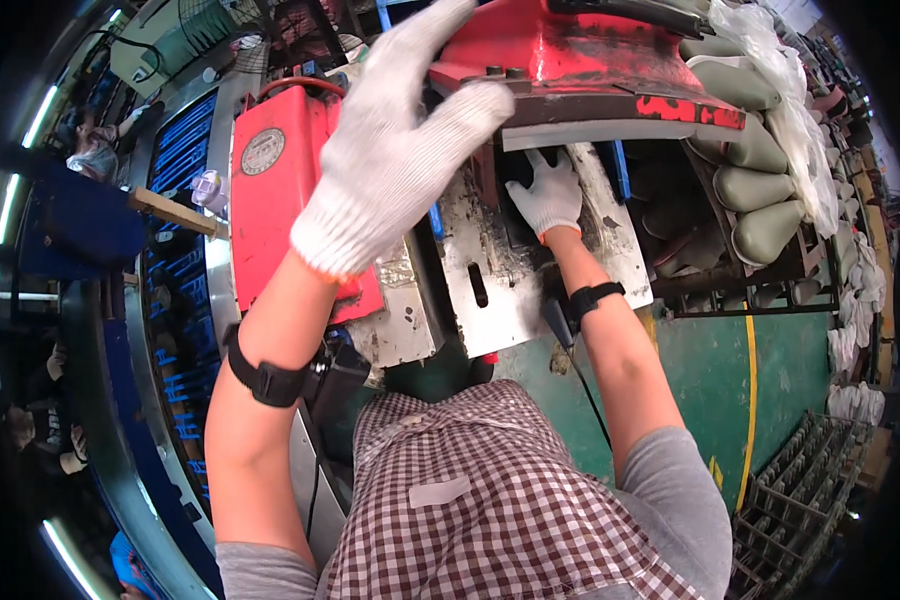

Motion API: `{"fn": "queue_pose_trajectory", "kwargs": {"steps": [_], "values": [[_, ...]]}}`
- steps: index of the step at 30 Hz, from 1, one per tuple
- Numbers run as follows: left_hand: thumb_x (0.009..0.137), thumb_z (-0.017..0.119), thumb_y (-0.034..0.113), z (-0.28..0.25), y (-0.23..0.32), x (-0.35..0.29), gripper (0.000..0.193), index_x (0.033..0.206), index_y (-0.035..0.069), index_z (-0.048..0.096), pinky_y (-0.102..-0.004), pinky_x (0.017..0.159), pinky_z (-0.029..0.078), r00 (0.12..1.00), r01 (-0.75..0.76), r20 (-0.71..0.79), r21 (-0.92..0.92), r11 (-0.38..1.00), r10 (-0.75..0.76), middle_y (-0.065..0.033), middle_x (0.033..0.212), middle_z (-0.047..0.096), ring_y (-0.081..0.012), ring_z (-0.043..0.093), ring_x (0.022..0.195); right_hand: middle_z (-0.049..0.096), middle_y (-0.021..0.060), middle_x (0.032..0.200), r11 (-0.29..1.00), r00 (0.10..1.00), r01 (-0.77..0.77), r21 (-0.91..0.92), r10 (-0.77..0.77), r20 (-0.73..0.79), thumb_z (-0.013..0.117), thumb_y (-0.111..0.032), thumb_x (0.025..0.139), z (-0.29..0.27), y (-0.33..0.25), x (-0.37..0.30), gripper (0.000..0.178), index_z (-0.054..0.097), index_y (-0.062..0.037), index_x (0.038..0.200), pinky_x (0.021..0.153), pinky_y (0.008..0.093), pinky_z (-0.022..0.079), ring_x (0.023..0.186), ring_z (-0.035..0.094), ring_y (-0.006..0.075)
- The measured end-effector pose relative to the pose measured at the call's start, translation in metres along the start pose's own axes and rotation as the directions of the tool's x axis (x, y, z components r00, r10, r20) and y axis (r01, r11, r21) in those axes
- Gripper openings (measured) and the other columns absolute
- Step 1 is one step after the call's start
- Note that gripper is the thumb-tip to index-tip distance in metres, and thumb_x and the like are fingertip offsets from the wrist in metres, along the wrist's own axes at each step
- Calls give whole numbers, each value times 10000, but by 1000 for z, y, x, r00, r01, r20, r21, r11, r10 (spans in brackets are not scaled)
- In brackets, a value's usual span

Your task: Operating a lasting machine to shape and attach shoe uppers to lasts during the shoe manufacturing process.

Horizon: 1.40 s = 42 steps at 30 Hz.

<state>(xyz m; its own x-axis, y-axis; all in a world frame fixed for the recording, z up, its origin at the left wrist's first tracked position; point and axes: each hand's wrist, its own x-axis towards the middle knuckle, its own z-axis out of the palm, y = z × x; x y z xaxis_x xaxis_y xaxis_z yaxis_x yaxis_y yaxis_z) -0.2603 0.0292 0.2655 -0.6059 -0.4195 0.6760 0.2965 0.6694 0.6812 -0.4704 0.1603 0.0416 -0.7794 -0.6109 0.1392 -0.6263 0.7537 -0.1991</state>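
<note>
My left hand (pixel 390 150), in a white knitted glove with an orange cuff, is raised beside the head of a red press (pixel 590 50). Its thumb stands apart from the stretched fingers, and I see nothing held in it. Under the press head, my gloved right hand (pixel 550 197) reaches in over the worn metal bed (pixel 505 300). The right thumb and fingers are spread over a dark surface; the press head's edge partly covers what lies there. Whether the right fingertips touch anything, I cannot tell.
A red machine housing (pixel 280 190) stands at the left of the bed, beside a conveyor with blue racks (pixel 185 140). Grey-green shoe lasts (pixel 760 190) and clear plastic sheeting (pixel 775 70) fill a rack at the right. A metal rack (pixel 805 490) stands on the green floor.
</note>
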Motion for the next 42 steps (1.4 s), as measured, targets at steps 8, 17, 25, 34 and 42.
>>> {"fn": "queue_pose_trajectory", "kwargs": {"steps": [8, 17, 25, 34, 42], "values": [[994, 666, 314, 43, 8, 88, 598, 1490, 10, 526, -434, 1148, 443, 913, -299, 333, 150, 943, 236, -263, 1437, 573, -403, 566, 1346, 471, 274, 1569, 999, 999, -44, 3, 44, -20, 788, -503, 803, -1, 0, -5, 784, 551, -364, 1537, 1017, 498, 542, 1224, 638, 436], [881, 723, 252, 61, 7, 68, 500, 1340, 57, 687, -465, 1092, 503, 932, -290, 310, 321, 902, 189, -210, 1200, 730, -380, 687, 1181, 650, 194, 1416, 752, 995, -97, 652, 93, 40, 630, -230, 1036, -27, 93, -63, 460, 618, 37, 1411, 1189, 380, 398, 1387, 560, 310], [743, 720, 257, 127, -14, -51, 276, 984, 137, 662, -472, 793, 496, 910, -413, 142, 287, 864, 388, -51, 755, 549, -279, 619, 813, 674, 12, 1023, 269, 780, -572, 774, 469, 413, 614, -280, 1098, 25, 193, -279, 217, 682, -83, 1159, 772, 276, 505, 923, 621, 88], [786, 645, 201, 166, -91, -154, 331, 1117, 190, 660, -476, 893, 532, 853, -522, 191, 264, 811, 487, -25, 914, 580, -256, 656, 1071, 677, 134, 1122, -561, 665, -671, 484, -169, 728, 542, -556, 1083, -31, 104, -284, 572, 469, -162, 1492, 622, 328, 546, 798, 653, 243], [773, 651, 193, 175, -114, -169, 411, 1181, 247, 652, -523, 978, 517, 855, -515, 221, 250, 820, 470, -9, 981, 620, -250, 648, 1142, 607, -39, 689, -612, 482, -554, 564, 316, 817, 526, -635, 1061, -61, 137, -255, 493, 638, -161, 1136, 448, 278, 408, 528, 515, 112]]}}
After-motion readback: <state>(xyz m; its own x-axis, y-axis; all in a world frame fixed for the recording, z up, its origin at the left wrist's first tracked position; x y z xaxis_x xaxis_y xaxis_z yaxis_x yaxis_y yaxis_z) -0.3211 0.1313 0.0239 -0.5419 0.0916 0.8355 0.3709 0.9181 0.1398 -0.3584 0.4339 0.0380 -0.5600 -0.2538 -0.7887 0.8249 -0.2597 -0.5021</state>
